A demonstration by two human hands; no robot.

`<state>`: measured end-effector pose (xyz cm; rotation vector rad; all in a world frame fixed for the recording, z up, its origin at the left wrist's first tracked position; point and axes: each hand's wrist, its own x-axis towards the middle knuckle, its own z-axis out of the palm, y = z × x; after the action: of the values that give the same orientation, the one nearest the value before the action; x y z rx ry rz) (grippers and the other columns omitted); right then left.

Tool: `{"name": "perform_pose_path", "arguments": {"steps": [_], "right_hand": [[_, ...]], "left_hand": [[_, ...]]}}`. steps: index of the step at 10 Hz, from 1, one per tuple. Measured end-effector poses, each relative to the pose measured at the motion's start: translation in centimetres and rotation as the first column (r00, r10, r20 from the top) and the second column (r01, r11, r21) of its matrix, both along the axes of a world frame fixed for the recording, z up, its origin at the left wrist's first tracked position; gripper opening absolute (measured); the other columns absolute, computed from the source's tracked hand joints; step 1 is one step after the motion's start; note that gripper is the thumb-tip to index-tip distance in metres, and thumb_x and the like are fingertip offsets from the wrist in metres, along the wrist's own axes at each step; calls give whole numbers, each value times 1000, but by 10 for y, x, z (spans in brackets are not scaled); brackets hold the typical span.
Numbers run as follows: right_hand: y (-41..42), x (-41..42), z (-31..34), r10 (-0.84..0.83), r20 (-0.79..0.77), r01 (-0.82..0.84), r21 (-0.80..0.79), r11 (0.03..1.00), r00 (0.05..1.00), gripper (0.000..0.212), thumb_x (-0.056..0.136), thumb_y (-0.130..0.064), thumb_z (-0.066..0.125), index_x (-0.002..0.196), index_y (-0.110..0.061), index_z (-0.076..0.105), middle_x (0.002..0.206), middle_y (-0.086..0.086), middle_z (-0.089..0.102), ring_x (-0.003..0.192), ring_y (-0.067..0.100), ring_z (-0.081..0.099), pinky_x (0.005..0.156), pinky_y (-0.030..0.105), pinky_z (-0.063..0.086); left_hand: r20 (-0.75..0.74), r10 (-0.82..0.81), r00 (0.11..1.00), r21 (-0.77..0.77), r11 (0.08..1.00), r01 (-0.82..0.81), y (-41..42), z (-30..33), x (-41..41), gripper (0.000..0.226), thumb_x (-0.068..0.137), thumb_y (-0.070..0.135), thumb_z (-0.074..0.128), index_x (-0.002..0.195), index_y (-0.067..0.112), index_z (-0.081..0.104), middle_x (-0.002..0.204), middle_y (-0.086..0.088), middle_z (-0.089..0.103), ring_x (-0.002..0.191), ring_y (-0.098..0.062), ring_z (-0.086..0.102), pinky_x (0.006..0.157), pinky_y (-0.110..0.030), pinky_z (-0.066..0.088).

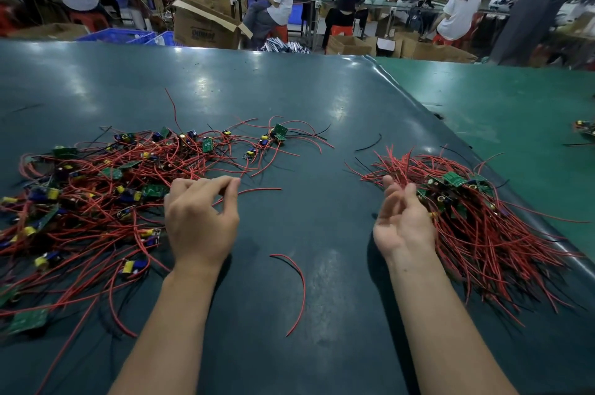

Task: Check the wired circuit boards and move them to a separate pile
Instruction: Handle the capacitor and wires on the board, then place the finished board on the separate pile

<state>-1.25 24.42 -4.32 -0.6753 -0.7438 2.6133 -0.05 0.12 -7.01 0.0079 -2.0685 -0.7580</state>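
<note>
Across the left half of the frame I see the loose heap of wired circuit boards [96,188] sprawled on the dark bench [322,124], its boards and red leads pointing every way, with no common axis. At lower right lies the sorted pile [476,217]: its boards sit bunched at the upper end, and the red wires fan out, most of them toward the lower right of the frame, so the long axis runs diagonally. My left hand [199,220] hovers palm down at the heap's right edge, fingers curled; whether its grip pinches a wire I cannot tell. My right hand [402,220] is palm up, fingers relaxed, holding nothing, just beside the sorted pile. One stray red wire [297,282] curves between my forearms.
</note>
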Motion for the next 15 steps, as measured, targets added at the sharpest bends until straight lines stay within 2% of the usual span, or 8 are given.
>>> {"name": "perform_pose_path", "arguments": {"steps": [2,5,6,7,8,10,13,15], "right_hand": [[-5,0,-5,81,39,-83,44,996,996,36,107,-28,36,92,-6,61,72,4,73,49,6,65,41,13,46],[-21,-2,-8,179,112,-211,445,870,977,27,102,-22,48,90,-7,67,65,0,69,43,11,58,39,17,42],[-29,-2,-12,193,145,-241,631,738,970,29,102,-21,50,84,-8,69,49,-3,56,36,9,45,35,17,35],[-35,-1,-16,235,182,-288,766,574,955,29,100,-23,52,82,-10,71,45,-4,55,36,7,42,35,17,33],[-40,-1,-19,287,211,-324,838,440,934,28,99,-22,55,81,-9,72,48,-2,59,36,7,44,36,17,34],[-40,-1,-23,307,205,-322,856,404,930,27,99,-20,56,79,-8,71,51,-1,59,36,9,42,35,18,32],[-39,1,-23,315,190,-312,862,400,930,27,99,-19,56,82,-5,71,52,0,60,36,9,43,35,17,32],[-38,2,-23,321,181,-310,855,415,930,27,99,-19,56,81,-7,71,53,0,60,37,8,44,35,17,32]], "left_hand": [[57,19,998,-25,1000,-17,1,0,2,14,87,23,68,85,12,76,77,-2,73,76,-30,55,74,-44,49],[322,109,940,-5,993,-114,-39,42,3,15,88,26,68,95,16,77,92,-10,75,88,-33,67,81,-39,52],[483,305,821,-139,952,-272,-85,55,3,14,87,25,69,97,18,76,97,-15,73,94,-38,64,82,-46,53],[676,364,641,-254,931,-261,-111,57,0,14,87,27,71,96,18,76,104,-18,71,99,-40,62,84,-47,55],[759,337,556,-244,940,-237,-119,55,-3,23,84,38,75,98,20,76,110,-16,69,102,-39,62,86,-46,55],[762,432,483,-343,901,-264,-117,57,-12,39,78,50,77,102,20,72,112,-15,68,104,-37,63,80,-41,51],[741,381,553,-298,925,-238,-114,57,-17,15,77,35,79,76,26,67,99,-8,69,94,-33,64,74,-39,52],[700,494,516,-422,869,-260,-107,46,-21,26,85,34,75,101,14,70,103,-14,67,96,-37,64,72,-40,51]]}}
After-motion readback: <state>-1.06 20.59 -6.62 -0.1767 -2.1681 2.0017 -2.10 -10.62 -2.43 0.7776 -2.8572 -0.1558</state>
